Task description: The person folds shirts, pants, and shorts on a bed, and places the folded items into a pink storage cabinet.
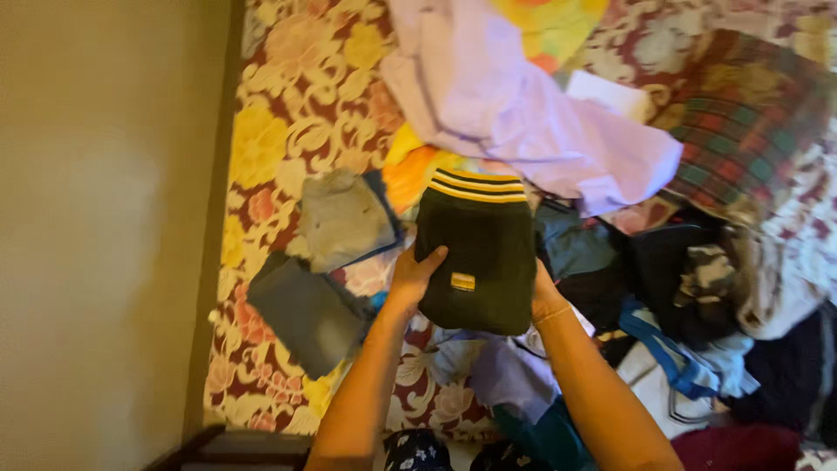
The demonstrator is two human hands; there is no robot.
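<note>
Forearms are reaching up from the bottom edge. The floral bedspread (288, 105) is lying under clothing heaps. Both hands are gripping a folded dark garment (478, 253) with yellow-striped hem: left hand (413, 277) clasping its left edge, right hand (545, 295) mostly hidden behind it.

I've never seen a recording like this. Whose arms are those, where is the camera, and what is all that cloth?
No machine here: a person wears a camera on the head, looking down at their own arms. The left hand and right hand hold a folded dark garment with yellow stripes by its two sides. Below lies a flowered bedspread. On it are two folded grey pieces, a lilac shirt, a plaid cloth and a loose heap of clothes.
</note>
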